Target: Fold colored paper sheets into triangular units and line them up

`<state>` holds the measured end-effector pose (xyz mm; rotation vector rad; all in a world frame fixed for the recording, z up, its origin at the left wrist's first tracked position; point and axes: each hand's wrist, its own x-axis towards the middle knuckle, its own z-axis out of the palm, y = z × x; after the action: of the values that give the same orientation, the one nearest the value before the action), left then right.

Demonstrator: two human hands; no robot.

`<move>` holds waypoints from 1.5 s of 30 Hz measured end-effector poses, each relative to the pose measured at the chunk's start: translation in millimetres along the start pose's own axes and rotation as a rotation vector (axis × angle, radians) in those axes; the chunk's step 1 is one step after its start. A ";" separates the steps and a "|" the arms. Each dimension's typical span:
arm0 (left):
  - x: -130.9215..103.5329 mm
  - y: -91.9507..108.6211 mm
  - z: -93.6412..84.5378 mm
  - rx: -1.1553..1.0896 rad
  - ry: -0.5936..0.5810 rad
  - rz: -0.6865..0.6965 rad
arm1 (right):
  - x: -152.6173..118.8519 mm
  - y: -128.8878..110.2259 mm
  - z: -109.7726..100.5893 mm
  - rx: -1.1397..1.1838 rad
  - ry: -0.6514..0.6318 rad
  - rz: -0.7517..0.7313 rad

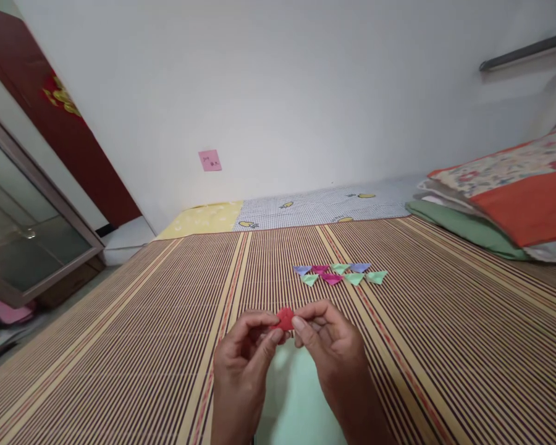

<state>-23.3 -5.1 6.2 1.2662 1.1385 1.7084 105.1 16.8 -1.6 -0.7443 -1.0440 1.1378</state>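
Note:
Between my two hands is a small red piece of folded paper (285, 318), pinched from both sides. My left hand (245, 349) grips its left edge with thumb and forefinger. The right edge sits between the thumb and forefinger of my right hand (331, 340). Fingers cover part of the paper, so its full shape is hidden. Below the hands lies a pale green flat surface (301, 395), partly covered by my wrists. Beyond them, several small folded paper triangles (332, 279) in blue, magenta and green lie in two rows on the striped mat.
The striped mat (143, 346) spreads over the bed up to a patterned sheet (301, 207) by the white wall. Folded bedding (528, 210) is piled at the right. A pink note (210, 161) sticks to the wall. A glass-panelled frame (28, 210) stands at the left.

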 end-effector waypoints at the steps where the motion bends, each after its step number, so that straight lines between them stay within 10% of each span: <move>1: 0.5 -0.7 -0.9 0.006 -0.013 0.011 | -0.6 -1.1 0.9 0.007 -0.014 -0.003; 14: 1.0 -4.1 -3.2 0.080 0.066 0.086 | -4.3 -0.1 -1.7 -0.246 -0.131 -0.225; 33: 3.9 -7.4 3.6 -0.084 0.036 -0.133 | -0.5 -0.2 7.2 0.091 0.001 0.098; 45: 1.7 -5.6 -0.8 -0.025 -0.036 -0.150 | -1.7 -3.2 -0.8 -0.093 -0.116 0.081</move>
<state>-24.3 -1.7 1.4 1.1613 1.1574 1.5788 106.8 14.2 0.5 -0.8074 -1.1800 1.2197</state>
